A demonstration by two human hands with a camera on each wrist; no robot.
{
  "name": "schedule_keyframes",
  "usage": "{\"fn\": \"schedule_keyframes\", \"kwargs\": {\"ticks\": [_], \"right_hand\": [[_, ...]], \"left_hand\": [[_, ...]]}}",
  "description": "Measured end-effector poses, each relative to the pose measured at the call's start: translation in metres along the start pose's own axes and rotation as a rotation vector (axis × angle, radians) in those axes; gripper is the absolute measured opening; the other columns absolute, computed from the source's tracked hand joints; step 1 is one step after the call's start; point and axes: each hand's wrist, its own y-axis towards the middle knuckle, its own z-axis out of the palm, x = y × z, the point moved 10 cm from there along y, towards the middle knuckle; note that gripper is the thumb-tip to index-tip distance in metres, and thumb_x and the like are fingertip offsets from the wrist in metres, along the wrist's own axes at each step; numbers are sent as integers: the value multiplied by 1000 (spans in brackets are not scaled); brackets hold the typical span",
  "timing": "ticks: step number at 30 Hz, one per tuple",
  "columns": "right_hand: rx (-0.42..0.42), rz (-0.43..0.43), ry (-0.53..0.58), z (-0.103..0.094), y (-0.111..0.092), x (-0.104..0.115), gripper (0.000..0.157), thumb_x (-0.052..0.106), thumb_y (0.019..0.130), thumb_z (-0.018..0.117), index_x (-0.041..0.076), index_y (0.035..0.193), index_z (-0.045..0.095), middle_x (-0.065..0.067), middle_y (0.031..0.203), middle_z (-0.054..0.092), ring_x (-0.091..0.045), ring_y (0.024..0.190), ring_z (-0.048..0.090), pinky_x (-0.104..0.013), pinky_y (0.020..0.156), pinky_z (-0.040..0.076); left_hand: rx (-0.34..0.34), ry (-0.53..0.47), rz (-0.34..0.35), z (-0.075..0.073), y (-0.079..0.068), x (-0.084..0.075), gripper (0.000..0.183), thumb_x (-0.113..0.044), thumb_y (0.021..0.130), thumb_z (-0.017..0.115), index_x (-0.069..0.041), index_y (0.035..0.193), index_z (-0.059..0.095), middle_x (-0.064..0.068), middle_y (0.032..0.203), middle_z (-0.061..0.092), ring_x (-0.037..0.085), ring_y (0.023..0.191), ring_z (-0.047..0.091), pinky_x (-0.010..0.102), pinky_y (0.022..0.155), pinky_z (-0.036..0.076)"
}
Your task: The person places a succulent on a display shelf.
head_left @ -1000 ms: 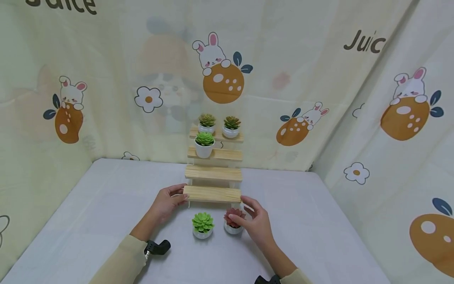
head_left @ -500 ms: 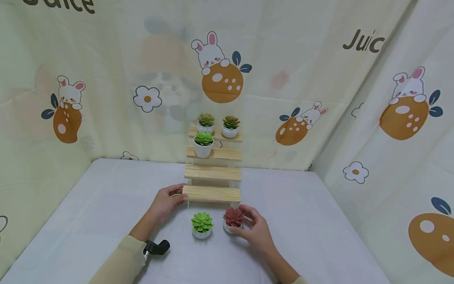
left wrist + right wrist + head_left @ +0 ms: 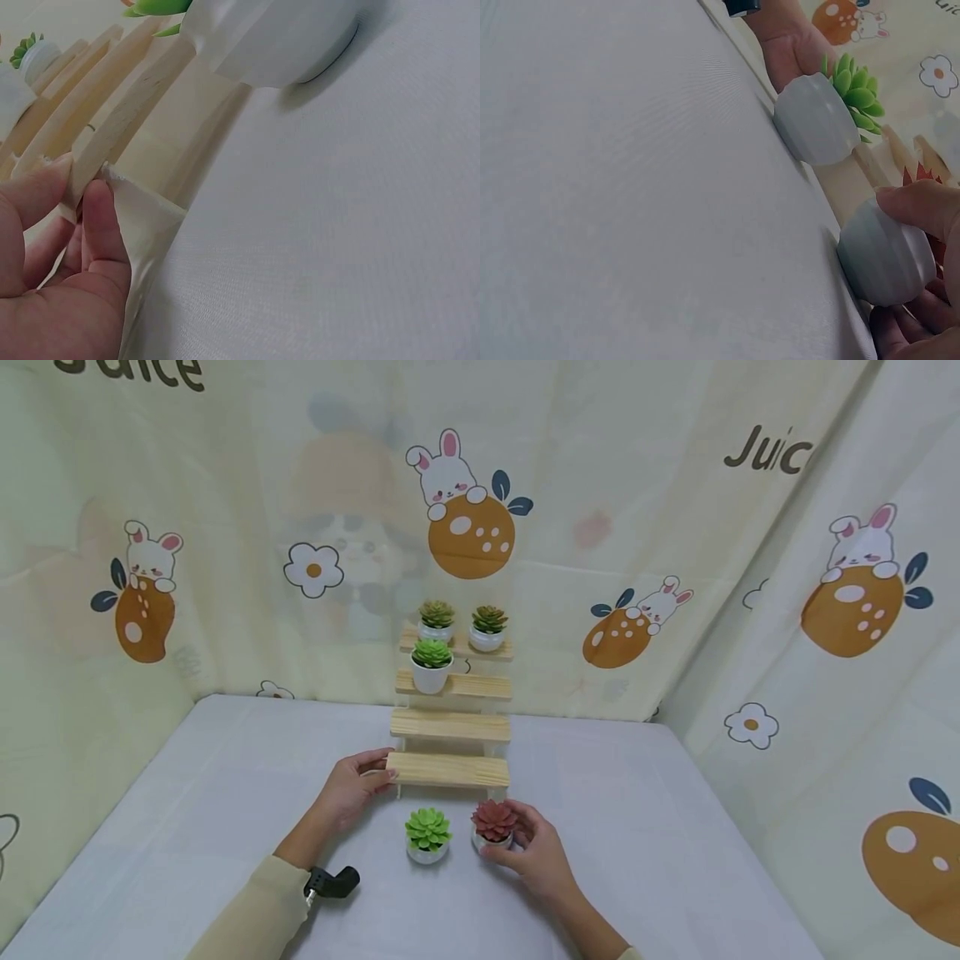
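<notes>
A stepped wooden plant stand [image 3: 450, 770] is in the middle of the table, its lowest board nearest me. My left hand [image 3: 348, 792] pinches that board's left end between thumb and fingers, as the left wrist view shows closely. In front of the stand's right side is a red succulent [image 3: 493, 820] in a white pot [image 3: 885, 255]. My right hand [image 3: 542, 858] grips this pot, thumb on the near side and fingers round the far side. To its left a bright green succulent [image 3: 427, 828] in a similar white pot stands on the table, untouched.
On the stand's top board are two darker potted succulents [image 3: 437, 614], side by side. Another green succulent [image 3: 432, 653] in a taller white pot occupies the second board's left. A curtain [image 3: 637, 510] with rabbit prints hangs behind the white-covered table [image 3: 622, 793].
My right hand has come down from the stand's right end and the red leaves to grip the red succulent's pot. The left hand keeps its hold on the board.
</notes>
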Motion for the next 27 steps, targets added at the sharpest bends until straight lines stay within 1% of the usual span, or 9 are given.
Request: {"fn": "schedule_keyframes", "kwargs": {"ticks": [3, 8, 14, 16, 27], "right_hand": [[4, 5, 30, 1, 1, -1, 77, 2, 72, 92, -1, 140, 55, -18, 134, 64, -25, 122, 64, -18, 99, 54], [8, 7, 29, 2, 1, -2, 69, 2, 73, 91, -2, 135, 59, -19, 131, 66, -22, 117, 67, -18, 96, 55], [11, 8, 22, 2, 0, -1, 67, 2, 73, 91, -3, 133, 60, -20, 129, 67, -17, 113, 68, -18, 93, 57], [11, 12, 21, 2, 0, -1, 66, 2, 73, 91, -3, 132, 60, -19, 129, 67, -16, 112, 68, -18, 92, 57], [9, 14, 29, 3, -3, 5, 63, 3, 73, 91, -2, 129, 62, -17, 127, 68, -19, 112, 68, -19, 93, 57]], "left_hand": [[2, -3, -1, -1, 1, 2, 51, 5, 95, 66, 7, 144, 52, 15, 119, 61, 11, 92, 65, 22, 81, 62], [-4, 0, -5, -2, 3, 3, 51, 5, 94, 66, 7, 143, 53, 15, 119, 62, 11, 92, 65, 22, 79, 62], [-7, -5, -17, -1, 2, 4, 51, 5, 93, 67, 4, 143, 55, 15, 120, 61, 12, 93, 66, 22, 79, 62], [-2, -5, -13, 0, 2, 4, 51, 5, 94, 67, 6, 144, 53, 16, 120, 61, 12, 93, 66, 21, 79, 62], [-6, -3, -32, -2, 1, 4, 51, 3, 95, 67, 5, 145, 53, 15, 120, 59, 11, 93, 65, 22, 80, 62]]}}
